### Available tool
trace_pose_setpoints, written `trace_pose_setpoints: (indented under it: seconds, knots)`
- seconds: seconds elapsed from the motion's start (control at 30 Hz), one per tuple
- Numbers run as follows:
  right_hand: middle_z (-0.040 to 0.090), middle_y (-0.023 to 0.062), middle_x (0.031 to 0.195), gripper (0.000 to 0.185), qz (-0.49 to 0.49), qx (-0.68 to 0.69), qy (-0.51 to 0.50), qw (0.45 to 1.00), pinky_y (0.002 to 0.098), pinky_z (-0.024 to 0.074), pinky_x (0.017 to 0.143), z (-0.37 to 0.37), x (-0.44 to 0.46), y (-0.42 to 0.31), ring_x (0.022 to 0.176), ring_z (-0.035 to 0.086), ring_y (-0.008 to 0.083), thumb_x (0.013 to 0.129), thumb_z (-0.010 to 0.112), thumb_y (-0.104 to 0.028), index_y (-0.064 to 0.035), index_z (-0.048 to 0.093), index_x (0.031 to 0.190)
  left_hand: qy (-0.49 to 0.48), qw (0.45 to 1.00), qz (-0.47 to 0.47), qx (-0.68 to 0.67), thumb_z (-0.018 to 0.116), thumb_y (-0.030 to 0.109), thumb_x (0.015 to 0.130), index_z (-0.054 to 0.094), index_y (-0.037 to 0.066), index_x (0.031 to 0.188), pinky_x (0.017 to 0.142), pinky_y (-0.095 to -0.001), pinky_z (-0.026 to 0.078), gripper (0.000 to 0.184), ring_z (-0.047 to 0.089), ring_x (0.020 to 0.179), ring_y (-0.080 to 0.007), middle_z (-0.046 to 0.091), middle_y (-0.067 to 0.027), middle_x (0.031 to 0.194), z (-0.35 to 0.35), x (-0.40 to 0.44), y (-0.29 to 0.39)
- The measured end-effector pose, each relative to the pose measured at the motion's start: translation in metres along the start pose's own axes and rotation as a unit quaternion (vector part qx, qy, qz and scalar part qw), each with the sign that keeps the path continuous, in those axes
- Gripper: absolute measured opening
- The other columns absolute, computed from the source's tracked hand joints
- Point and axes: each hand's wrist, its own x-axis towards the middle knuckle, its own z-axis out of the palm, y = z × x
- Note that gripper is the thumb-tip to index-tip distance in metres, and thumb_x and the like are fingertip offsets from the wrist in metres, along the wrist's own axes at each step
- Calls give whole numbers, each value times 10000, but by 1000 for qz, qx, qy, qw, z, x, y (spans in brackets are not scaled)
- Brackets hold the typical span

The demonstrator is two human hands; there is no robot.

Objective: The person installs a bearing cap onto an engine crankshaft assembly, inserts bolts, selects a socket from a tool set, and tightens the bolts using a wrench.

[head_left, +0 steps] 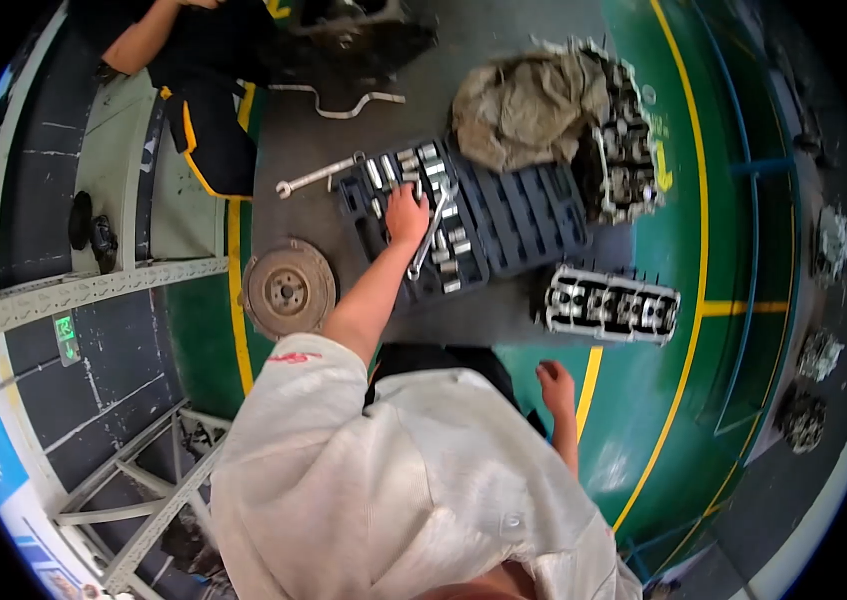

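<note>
My left hand [407, 214] reaches into a dark socket-set case [464, 283] lying unfolded on the workbench. Its fingers are bent together over the upper rows of sockets; whatever they pinch is too small to make out. Beside that hand a ratchet handle [428, 247] lies slantwise across the case. Several silver sockets [459, 235] sit in their slots. My right hand [558, 388] hangs low by my side, below the bench edge, with fingers loosely bent, the thumb side apart, and nothing visible in it.
On the workbench [294, 215] are a combination wrench [316, 178], a round flywheel-like disc [289, 287], a bent metal bar [339, 112], a crumpled cloth [524, 108], a cylinder head [629, 165] and a valve-train housing [612, 305]. Another person [206, 110] stands at the upper left.
</note>
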Motion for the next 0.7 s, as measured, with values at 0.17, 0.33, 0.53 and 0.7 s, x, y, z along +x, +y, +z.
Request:
trace_pose_setpoints:
  seconds: [0.17, 0.33, 0.53, 0.7]
  knots:
    - [707, 108, 918, 271, 11, 19, -12, 1000, 296, 503, 728, 5, 2, 17, 821, 657, 171, 881, 630, -165, 23, 650, 1075, -64, 996, -34, 58, 682, 260, 810, 618, 39, 995, 840, -450, 506, 296, 591, 1014, -328, 635, -142, 1008, 5, 22, -2]
    - [708, 96, 898, 277, 12, 10, -7, 1000, 284, 506, 683, 3, 1, 23, 784, 655, 163, 878, 634, -179, 8, 654, 1082, -124, 986, -62, 95, 685, 188, 724, 642, 23, 942, 834, -432, 514, 277, 616, 971, -322, 664, -145, 960, 1, 27, 8]
    - [711, 105, 920, 283, 8, 37, -19, 999, 286, 507, 684, 7, 10, 32, 798, 659, 156, 875, 641, -185, 6, 653, 1084, -79, 989, -120, -17, 730, 297, 684, 676, 50, 842, 751, -439, 512, 298, 647, 865, -335, 683, -149, 867, -15, 4, 0]
    - [712, 104, 923, 284, -21, 31, -19, 999, 288, 508, 694, 7, 24, 22, 815, 661, 157, 876, 641, -188, 4, 652, 1085, -37, 979, -158, -127, 718, 361, 703, 697, 43, 883, 724, -410, 517, 366, 667, 790, -330, 701, -161, 849, -45, -50, -15]
